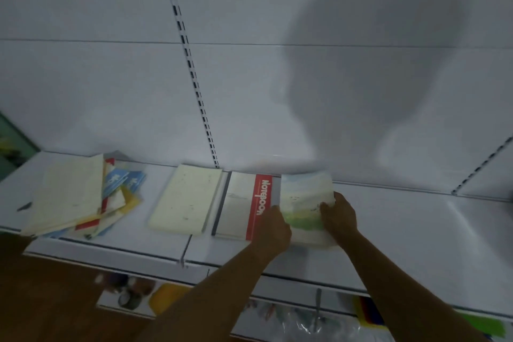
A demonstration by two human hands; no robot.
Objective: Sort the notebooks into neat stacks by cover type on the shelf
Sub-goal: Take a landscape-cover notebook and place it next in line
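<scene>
Both hands hold one notebook with a pale sky-and-green landscape cover point(304, 203), which sits on the white shelf point(402, 230), right of centre. The left hand point(273, 226) grips its near left edge, fingers curled out of sight behind the knuckles; the right hand point(337, 214) pinches its right edge, thumb on the cover. Its long axis runs near to far, and its left side overlaps the next notebook.

That neighbour, a white notebook with a red band reading "Notebook" point(244, 204), lies flat, long axis also near to far, the lettering running along the band. Just left of it, touching or nearly so, lies a plain cream notebook point(186, 200), parallel.

Well apart on the far left is one untidy heap point(80, 197) of mixed covers, cream on top, blue, yellow and red beneath; the blur prevents a count.
</scene>
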